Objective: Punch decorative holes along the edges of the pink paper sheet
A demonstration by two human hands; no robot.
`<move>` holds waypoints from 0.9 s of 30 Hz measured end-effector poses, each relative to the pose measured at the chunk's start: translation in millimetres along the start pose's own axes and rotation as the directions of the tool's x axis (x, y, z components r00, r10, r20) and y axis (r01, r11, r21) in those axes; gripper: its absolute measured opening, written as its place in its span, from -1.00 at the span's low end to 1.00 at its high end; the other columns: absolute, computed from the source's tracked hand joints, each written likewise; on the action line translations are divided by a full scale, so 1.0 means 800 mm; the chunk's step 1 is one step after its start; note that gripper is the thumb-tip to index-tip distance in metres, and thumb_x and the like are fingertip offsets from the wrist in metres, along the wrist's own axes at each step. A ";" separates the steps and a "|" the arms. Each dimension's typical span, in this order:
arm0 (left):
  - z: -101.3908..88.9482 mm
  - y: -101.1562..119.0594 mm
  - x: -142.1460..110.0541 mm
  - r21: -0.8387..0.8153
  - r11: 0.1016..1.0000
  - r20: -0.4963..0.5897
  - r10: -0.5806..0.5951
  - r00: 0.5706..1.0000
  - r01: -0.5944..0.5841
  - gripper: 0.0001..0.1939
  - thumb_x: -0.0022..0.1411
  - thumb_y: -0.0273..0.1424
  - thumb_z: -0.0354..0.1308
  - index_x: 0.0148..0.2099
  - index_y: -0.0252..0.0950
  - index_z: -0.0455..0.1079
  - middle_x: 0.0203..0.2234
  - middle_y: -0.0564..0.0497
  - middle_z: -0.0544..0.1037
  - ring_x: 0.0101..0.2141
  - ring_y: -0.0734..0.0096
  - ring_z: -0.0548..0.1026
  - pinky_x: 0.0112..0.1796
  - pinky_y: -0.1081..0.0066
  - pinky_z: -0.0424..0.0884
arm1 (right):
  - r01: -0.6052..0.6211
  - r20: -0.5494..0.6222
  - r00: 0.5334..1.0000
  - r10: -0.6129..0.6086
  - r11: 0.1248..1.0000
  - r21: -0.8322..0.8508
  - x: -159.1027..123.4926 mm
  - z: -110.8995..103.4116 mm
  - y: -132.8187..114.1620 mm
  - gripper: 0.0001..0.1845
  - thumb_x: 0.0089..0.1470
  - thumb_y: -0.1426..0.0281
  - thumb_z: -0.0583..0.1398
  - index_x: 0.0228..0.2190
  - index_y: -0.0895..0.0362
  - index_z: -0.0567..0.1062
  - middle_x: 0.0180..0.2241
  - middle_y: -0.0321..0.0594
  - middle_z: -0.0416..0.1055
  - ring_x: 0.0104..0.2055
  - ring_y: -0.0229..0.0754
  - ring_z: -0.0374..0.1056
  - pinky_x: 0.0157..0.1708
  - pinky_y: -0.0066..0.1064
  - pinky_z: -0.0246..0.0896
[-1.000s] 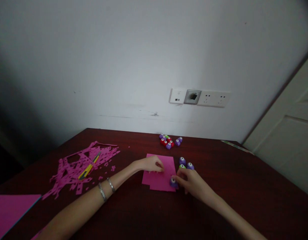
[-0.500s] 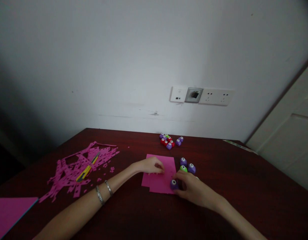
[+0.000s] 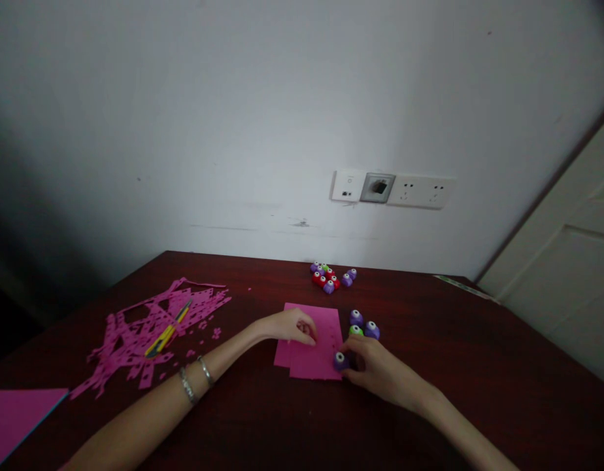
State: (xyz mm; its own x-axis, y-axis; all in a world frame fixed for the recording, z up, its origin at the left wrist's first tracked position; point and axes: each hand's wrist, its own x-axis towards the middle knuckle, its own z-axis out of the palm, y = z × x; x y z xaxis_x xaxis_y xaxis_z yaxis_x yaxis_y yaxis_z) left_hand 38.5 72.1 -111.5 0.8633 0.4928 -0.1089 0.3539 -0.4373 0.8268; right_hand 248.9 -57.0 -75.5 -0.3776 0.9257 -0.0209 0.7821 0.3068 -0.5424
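Note:
A pink sheet of paper lies on the dark red-brown table. My left hand rests on the sheet's left part with its fingers curled, pinning it down. My right hand is closed around a small purple paper punch that sits on the sheet's lower right edge. Close behind my right hand stand three loose punches, two purple and one green.
A cluster of several red, purple and green punches sits near the wall. Pink paper offcuts with a yellow utility knife lie at the left. Another pink sheet is at the near left edge. Wall sockets are above.
My right hand has closed more over the purple punch at the sheet's lower right edge. The view has shifted slightly; my left hand stays on the sheet.

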 end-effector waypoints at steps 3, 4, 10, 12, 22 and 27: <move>-0.002 0.003 -0.001 -0.020 0.999 0.010 -0.027 1.000 0.027 -0.79 0.01 -0.36 0.22 -0.26 -0.32 0.48 -0.55 0.09 0.43 -0.52 0.58 0.31 -0.49 0.56 0.19 | -0.016 0.016 1.000 0.016 1.000 0.014 -0.002 -0.011 0.002 -0.83 -0.04 0.40 0.17 -0.33 0.15 0.47 -0.36 -0.23 0.37 -0.39 -0.26 0.26 -0.40 -0.46 0.15; -0.003 0.004 -0.002 -0.026 0.999 0.011 -0.030 0.999 0.031 -0.79 0.01 -0.36 0.22 -0.26 -0.32 0.48 -0.55 0.09 0.43 -0.52 0.58 0.31 -0.49 0.56 0.19 | -0.021 0.011 1.000 0.021 1.000 0.017 -0.003 -0.016 0.003 -0.85 -0.05 0.40 0.17 -0.35 0.14 0.47 -0.38 -0.24 0.37 -0.39 -0.26 0.26 -0.41 -0.46 0.15; -0.003 0.012 -0.005 -0.055 0.998 0.005 -0.015 1.000 0.015 -0.81 0.01 -0.36 0.22 -0.28 -0.31 0.49 -0.51 0.07 0.47 -0.50 0.58 0.33 -0.44 0.54 0.22 | -0.113 -0.134 0.984 0.115 0.993 0.023 -0.002 -0.053 0.045 -0.76 -0.04 0.28 0.18 -0.33 0.17 0.47 -0.43 -0.24 0.40 -0.45 -0.24 0.27 -0.44 -0.45 0.16; -0.003 0.013 -0.005 -0.064 0.998 0.009 -0.028 1.000 0.028 -0.81 0.02 -0.36 0.22 -0.28 -0.31 0.49 -0.51 0.07 0.47 -0.50 0.59 0.33 -0.45 0.55 0.21 | -0.123 -0.218 0.968 0.124 0.992 0.021 -0.001 -0.062 0.072 -0.70 -0.04 0.25 0.17 -0.29 0.19 0.47 -0.38 -0.19 0.42 -0.39 -0.20 0.30 -0.38 -0.42 0.19; -0.003 0.006 -0.003 -0.080 0.997 0.020 -0.009 1.000 0.011 -0.78 0.03 -0.33 0.20 -0.26 -0.34 0.47 -0.47 0.03 0.49 -0.47 0.56 0.36 -0.42 0.53 0.24 | -0.217 -0.276 0.938 0.209 0.976 0.003 -0.004 -0.059 0.145 -0.69 -0.04 0.25 0.16 -0.30 0.21 0.47 -0.27 -0.08 0.45 -0.26 -0.11 0.35 -0.22 -0.37 0.19; -0.002 0.006 -0.003 -0.068 0.998 0.006 -0.004 1.000 0.005 -0.79 0.03 -0.33 0.20 -0.28 -0.33 0.48 -0.48 0.04 0.49 -0.48 0.57 0.35 -0.45 0.55 0.22 | -0.202 -0.266 0.942 0.206 0.978 0.044 0.001 -0.048 0.149 -0.71 -0.07 0.27 0.17 -0.32 0.20 0.48 -0.35 -0.14 0.44 -0.36 -0.15 0.33 -0.32 -0.38 0.20</move>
State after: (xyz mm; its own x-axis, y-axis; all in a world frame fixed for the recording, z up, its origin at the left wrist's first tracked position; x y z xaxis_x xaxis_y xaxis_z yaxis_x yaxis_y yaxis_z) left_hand 37.8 70.1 -106.8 0.8638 0.4904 -0.1154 0.3326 -0.3830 0.8618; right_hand 360.9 -10.9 -108.0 -0.0626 0.9938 0.0915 0.8197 0.1035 -0.5634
